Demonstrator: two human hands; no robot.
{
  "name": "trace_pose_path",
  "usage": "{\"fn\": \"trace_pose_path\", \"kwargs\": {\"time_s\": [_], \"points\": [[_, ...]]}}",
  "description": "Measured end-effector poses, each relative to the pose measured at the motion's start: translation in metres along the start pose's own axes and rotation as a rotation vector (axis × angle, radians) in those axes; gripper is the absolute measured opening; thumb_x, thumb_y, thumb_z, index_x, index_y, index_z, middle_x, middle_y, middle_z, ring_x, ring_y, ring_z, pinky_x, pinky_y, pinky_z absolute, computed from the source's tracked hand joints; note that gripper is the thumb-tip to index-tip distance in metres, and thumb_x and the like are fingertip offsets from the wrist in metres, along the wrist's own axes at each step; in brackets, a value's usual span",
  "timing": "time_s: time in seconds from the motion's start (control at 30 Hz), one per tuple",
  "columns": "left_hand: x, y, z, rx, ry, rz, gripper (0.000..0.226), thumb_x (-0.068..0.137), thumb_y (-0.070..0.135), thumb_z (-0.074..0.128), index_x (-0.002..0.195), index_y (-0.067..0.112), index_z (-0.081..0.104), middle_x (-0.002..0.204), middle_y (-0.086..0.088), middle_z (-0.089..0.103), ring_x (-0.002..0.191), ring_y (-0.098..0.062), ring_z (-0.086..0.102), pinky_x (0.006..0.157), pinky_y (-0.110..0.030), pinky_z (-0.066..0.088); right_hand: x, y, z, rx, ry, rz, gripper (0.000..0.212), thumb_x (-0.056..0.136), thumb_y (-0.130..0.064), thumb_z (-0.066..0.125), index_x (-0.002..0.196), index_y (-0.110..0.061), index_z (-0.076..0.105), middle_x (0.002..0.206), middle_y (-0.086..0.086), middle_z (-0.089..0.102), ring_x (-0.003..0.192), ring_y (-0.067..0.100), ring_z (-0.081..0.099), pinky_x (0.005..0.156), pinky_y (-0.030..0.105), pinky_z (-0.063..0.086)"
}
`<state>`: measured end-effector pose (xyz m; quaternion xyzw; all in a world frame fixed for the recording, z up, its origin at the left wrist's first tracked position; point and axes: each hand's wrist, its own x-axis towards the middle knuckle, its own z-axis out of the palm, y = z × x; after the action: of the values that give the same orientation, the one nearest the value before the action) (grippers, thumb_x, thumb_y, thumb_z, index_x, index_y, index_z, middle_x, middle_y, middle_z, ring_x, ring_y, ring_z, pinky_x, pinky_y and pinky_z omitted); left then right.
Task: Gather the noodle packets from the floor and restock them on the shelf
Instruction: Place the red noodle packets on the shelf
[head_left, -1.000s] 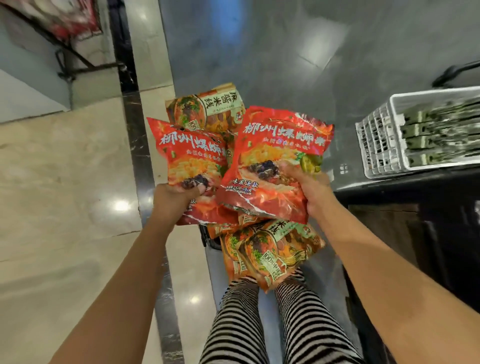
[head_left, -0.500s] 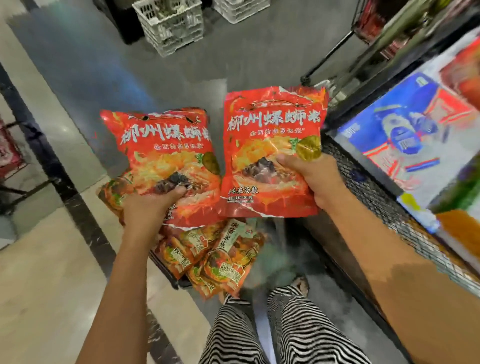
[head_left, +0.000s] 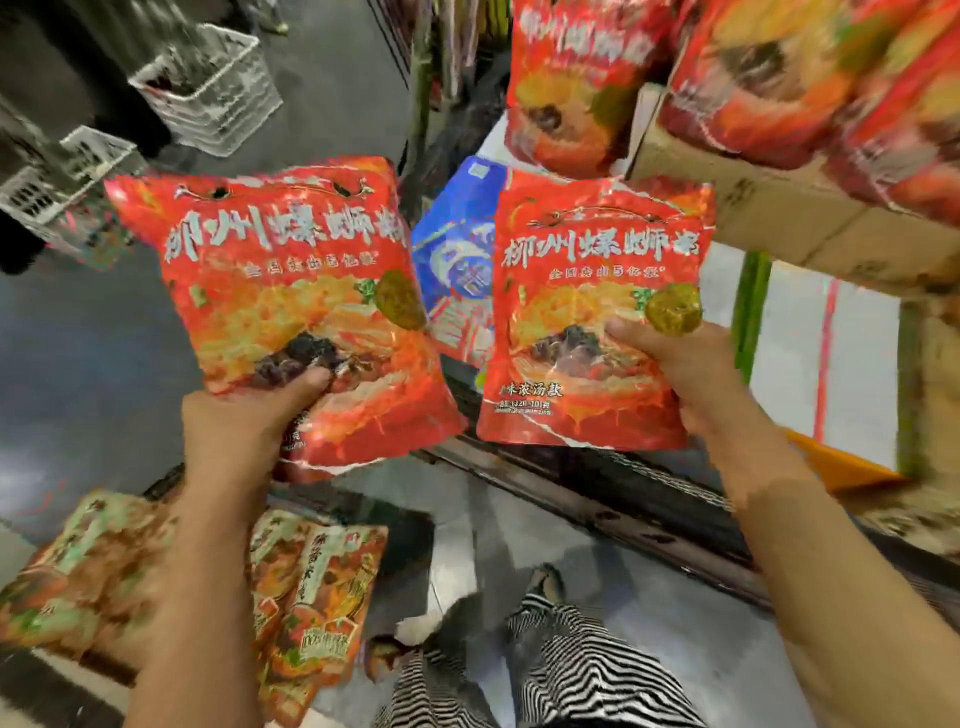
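My left hand (head_left: 244, 426) grips a red noodle packet (head_left: 291, 291) by its lower edge, thumb on the front. More packets, orange and green (head_left: 317, 597), hang below it under my left forearm, apparently held in the same hand. My right hand (head_left: 675, 364) grips a second red noodle packet (head_left: 592, 291) at its right side. Both red packets are upright and side by side in front of the shelf (head_left: 587, 499). Matching red packets (head_left: 576, 78) stand on the shelf at upper right, some on a cardboard box (head_left: 737, 208).
White plastic crates (head_left: 208, 88) stand on the dark floor at upper left. A blue packet (head_left: 462, 260) lies on the shelf between the two red ones. My striped trouser legs (head_left: 545, 670) show at the bottom. The shelf's dark metal edge runs diagonally at right.
The view has swung right and up toward the shelf. Both red packets are raised closer to the stocked packets, and the crates have slid to the upper left.
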<state>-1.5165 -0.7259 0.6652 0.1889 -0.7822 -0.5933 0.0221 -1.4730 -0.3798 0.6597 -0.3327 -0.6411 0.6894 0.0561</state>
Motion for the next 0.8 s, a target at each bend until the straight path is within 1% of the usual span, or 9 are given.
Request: {"fn": "trace_pose_path", "kwargs": {"time_s": [0.07,0.1,0.2,0.27,0.37,0.47,0.6,0.67,0.8], "points": [[-0.007,0.017,0.041,0.008,-0.095,0.036,0.045,0.073,0.020,0.086,0.056,0.016,0.045,0.039,0.014,0.047,0.032,-0.005,0.041,0.044,-0.024,0.039,0.006,0.000,-0.040,0.025,0.067,0.009,0.055,0.051,-0.032,0.088,0.101,-0.017,0.071,0.090,-0.003,0.077,0.081,0.018,0.074,0.079,0.037,0.057],[-0.009,0.023,0.062,0.009,-0.136,0.050,0.039,0.072,0.018,0.086,0.058,0.017,0.050,0.040,0.015,0.051,0.035,-0.002,0.047,0.046,-0.025,0.041,0.008,0.001,-0.059,0.037,0.096,0.003,0.053,0.055,-0.030,0.088,0.104,-0.018,0.070,0.092,-0.004,0.076,0.082,0.017,0.073,0.081,0.037,0.057],[-0.020,0.040,0.121,0.009,-0.278,0.095,0.021,0.070,0.013,0.086,0.082,0.012,0.070,0.063,0.015,0.070,0.056,0.000,0.065,0.057,-0.025,0.053,0.015,0.005,-0.113,0.049,0.211,0.002,0.035,0.066,-0.028,0.088,0.095,-0.023,0.069,0.093,-0.004,0.075,0.086,0.020,0.072,0.086,0.041,0.056],[-0.030,0.049,0.155,0.007,-0.367,0.132,0.035,0.069,0.013,0.087,0.100,0.015,0.072,0.084,0.012,0.074,0.072,-0.003,0.070,0.069,-0.022,0.057,0.017,0.007,-0.141,0.046,0.264,-0.001,0.040,0.065,-0.037,0.088,0.098,-0.024,0.069,0.095,-0.003,0.075,0.089,0.021,0.072,0.084,0.039,0.056],[-0.040,0.056,0.198,0.034,-0.461,0.153,0.034,0.066,0.018,0.090,0.096,0.019,0.073,0.086,0.014,0.075,0.077,-0.001,0.071,0.076,-0.024,0.057,0.016,0.008,-0.173,0.083,0.336,-0.044,0.044,0.067,-0.031,0.088,0.105,-0.017,0.070,0.092,-0.005,0.074,0.084,0.011,0.070,0.076,0.030,0.053],[-0.047,0.060,0.234,0.051,-0.519,0.164,0.032,0.065,0.021,0.091,0.093,0.020,0.075,0.093,0.006,0.077,0.085,-0.011,0.072,0.085,-0.033,0.056,0.015,0.010,-0.195,0.087,0.380,-0.095,0.029,0.071,-0.020,0.086,0.093,-0.022,0.068,0.088,-0.013,0.070,0.074,-0.007,0.066,0.065,0.016,0.049],[-0.057,0.074,0.273,0.077,-0.617,0.241,0.026,0.072,0.013,0.086,0.094,0.020,0.074,0.089,0.010,0.076,0.082,-0.008,0.072,0.079,-0.027,0.057,0.015,0.010,-0.215,0.084,0.439,-0.129,0.024,0.071,-0.017,0.086,0.083,-0.023,0.066,0.081,-0.014,0.068,0.060,-0.014,0.062,0.053,0.004,0.045],[-0.058,0.081,0.289,0.091,-0.660,0.287,0.021,0.073,0.012,0.085,0.086,0.022,0.073,0.077,0.019,0.074,0.072,0.000,0.070,0.070,-0.020,0.055,0.016,0.009,-0.221,0.090,0.464,-0.136,0.023,0.071,-0.015,0.086,0.082,-0.023,0.067,0.078,-0.017,0.068,0.061,-0.013,0.063,0.053,0.005,0.046],[-0.051,0.090,0.317,0.085,-0.704,0.298,0.020,0.072,0.015,0.086,0.077,0.026,0.071,0.069,0.022,0.072,0.067,0.000,0.069,0.068,-0.023,0.057,0.023,0.005,-0.231,0.072,0.513,-0.157,0.023,0.068,-0.019,0.089,0.080,-0.025,0.070,0.074,-0.019,0.070,0.066,-0.010,0.066,0.058,0.007,0.049]]}}
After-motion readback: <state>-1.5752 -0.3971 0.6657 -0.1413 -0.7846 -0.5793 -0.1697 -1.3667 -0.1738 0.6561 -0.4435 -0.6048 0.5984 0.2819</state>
